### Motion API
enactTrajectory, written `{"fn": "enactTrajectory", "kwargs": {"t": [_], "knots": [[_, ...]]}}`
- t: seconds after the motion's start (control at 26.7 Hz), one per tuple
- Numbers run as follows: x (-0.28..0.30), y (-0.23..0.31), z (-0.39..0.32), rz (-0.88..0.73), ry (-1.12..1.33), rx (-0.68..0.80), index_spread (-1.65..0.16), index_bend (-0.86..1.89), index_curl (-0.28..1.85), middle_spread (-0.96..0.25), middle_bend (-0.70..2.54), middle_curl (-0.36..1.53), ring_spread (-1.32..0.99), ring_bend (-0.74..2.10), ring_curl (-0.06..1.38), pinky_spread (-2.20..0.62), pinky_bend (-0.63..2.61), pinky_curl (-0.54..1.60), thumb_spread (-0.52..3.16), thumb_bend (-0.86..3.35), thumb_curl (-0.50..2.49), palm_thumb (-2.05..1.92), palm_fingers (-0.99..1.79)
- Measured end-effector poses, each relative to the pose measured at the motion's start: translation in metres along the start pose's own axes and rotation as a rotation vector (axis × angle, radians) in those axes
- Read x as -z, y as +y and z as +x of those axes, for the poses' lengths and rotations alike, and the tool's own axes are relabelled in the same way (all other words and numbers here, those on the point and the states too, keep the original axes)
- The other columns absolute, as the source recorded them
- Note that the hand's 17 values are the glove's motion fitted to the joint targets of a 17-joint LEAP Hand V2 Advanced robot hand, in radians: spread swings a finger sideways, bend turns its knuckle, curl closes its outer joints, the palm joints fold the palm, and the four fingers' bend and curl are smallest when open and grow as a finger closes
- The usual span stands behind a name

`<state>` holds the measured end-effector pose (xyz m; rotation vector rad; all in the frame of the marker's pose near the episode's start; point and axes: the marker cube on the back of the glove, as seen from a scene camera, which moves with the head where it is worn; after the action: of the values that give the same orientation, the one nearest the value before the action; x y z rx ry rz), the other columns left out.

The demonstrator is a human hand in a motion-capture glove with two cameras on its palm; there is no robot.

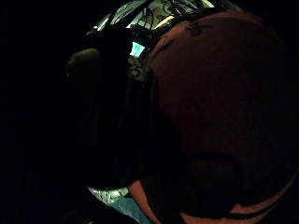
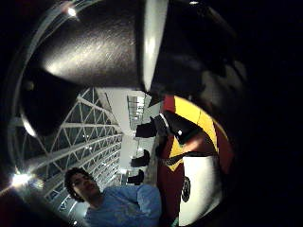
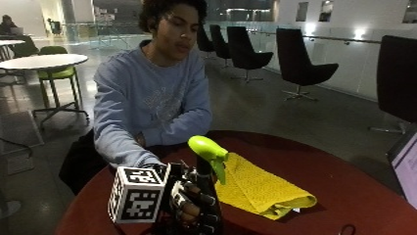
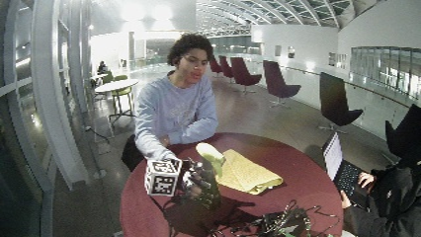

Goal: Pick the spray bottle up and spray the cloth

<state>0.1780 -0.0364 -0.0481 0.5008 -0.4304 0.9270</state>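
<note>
A spray bottle with a bright green head (image 3: pixel 208 149) stands upright on the round dark red table (image 3: pixel 326 166). My gloved right hand (image 3: pixel 194 201) grips its dark body, fingers curled round it. The nozzle points toward a folded yellow cloth (image 3: pixel 261 188) that lies on the table right beside the bottle. In the wide outside view the green spray head (image 4: pixel 210 154) stands next to the cloth (image 4: pixel 244 174), with the hand (image 4: pixel 199 183) below it. The bottle's dark body (image 2: pixel 94 52) fills much of the thumb side palm view. The table surface (image 1: pixel 224 107) fills the little finger side view.
An open laptop (image 4: pixel 337 163) sits at the table's right edge, used by another person. A tangle of cables and small parts (image 4: pixel 276 224) lies at the table's near edge. Black chairs (image 3: pixel 300 63) stand behind on the floor.
</note>
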Motion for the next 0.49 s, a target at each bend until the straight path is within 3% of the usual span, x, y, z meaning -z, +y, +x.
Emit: {"fn": "enactTrajectory", "kwargs": {"t": [0.22, 0.49], "knots": [[-0.0011, -0.0088, -0.0006, 0.064, 0.019, 0.013, -0.35, 0.23, 0.24, -0.05, 0.26, 0.39, 0.02, 0.41, 0.32, 0.25, 0.34, 0.33, 0.98, 0.05, 0.43, 0.87, 0.73], [0.0022, -0.0083, -0.0069, 0.022, 0.076, 0.040, -0.33, 0.16, 0.28, -0.07, 0.19, 0.38, 0.01, 0.41, 0.33, 0.26, 0.36, 0.34, 0.90, 0.09, 0.50, 1.02, 0.84]]}}
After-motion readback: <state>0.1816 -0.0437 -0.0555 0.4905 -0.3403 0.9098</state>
